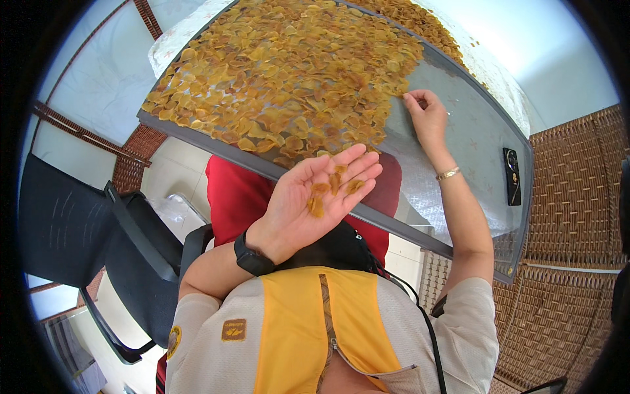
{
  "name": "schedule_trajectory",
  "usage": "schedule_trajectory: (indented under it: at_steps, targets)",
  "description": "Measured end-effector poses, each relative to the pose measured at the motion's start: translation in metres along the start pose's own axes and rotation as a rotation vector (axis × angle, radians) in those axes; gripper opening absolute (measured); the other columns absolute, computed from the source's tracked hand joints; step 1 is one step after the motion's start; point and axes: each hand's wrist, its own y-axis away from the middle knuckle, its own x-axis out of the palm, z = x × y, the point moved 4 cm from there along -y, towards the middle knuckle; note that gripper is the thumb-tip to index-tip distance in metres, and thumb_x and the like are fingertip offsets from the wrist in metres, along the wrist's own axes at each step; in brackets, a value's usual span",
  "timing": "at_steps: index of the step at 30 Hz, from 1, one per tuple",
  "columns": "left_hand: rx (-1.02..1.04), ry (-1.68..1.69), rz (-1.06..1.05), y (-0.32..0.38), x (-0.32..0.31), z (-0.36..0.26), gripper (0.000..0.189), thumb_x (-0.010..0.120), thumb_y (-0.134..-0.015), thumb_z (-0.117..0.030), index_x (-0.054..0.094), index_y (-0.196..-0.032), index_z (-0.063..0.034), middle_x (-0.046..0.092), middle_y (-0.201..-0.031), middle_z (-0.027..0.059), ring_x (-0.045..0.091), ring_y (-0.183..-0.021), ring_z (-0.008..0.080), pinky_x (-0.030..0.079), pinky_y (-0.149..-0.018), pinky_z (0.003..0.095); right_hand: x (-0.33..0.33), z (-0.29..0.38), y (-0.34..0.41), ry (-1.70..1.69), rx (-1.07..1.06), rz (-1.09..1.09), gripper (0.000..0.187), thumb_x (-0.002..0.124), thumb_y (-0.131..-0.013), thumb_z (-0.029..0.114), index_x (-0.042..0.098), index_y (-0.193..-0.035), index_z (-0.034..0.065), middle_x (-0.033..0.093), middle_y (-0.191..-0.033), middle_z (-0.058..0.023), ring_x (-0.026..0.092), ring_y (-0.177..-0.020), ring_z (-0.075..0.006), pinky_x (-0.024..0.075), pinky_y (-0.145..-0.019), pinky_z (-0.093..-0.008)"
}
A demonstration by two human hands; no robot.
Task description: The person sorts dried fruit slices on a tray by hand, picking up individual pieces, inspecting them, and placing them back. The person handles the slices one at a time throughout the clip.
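Note:
My left hand (315,197) is palm up above the tray's near edge, with several curled amber dried slices (317,207) lying on its palm and fingers. At the right border of a spread of thin, yellow-brown dried slices (275,79), my right hand (427,118) has its thumb and index finger drawn together. A small dark brown patch shows inside its curled fingers; I cannot tell whether it is a slice or shadow. The slices cover the left and middle of a grey-framed mesh or glass panel (472,133), which lies across my lap.
A black phone (512,176) lies on the panel's right end. Beyond the far frame, more slices (428,27) rest on a white patterned cloth (497,64). To the left is a black office chair (138,246). Woven wicker screens (576,197) stand at the right.

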Motion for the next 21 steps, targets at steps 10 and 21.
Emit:
schedule_trajectory:
  at_steps: [10,21]
  targets:
    - [0.053,0.052,0.086,-0.01,0.005,-0.005,0.059,0.042,-0.102,-0.028,0.034,-0.153,-0.0003,0.034,-0.16,0.0187,0.034,-0.147,0.031,0.022,-0.124,0.0435,-0.039,0.147,0.091,-0.229,-0.344,0.495,0.017,0.072,-0.087,0.002,0.072,-0.104,0.0055,0.066,-0.093,-0.0063,0.063,-0.08,-0.0144,0.0511,-0.069,-0.0257]
    - [0.047,0.034,0.087,-0.011,0.006,-0.003,0.061,0.043,-0.101,-0.028,0.031,-0.153,0.0021,0.031,-0.161,0.0193,0.032,-0.148,0.0283,0.021,-0.123,0.0414,-0.04,0.149,0.107,-0.252,-0.429,0.559,0.021,0.075,-0.083,0.003,0.072,-0.104,0.0048,0.064,-0.099,-0.01,0.066,-0.084,-0.0231,0.0541,-0.072,-0.0312]
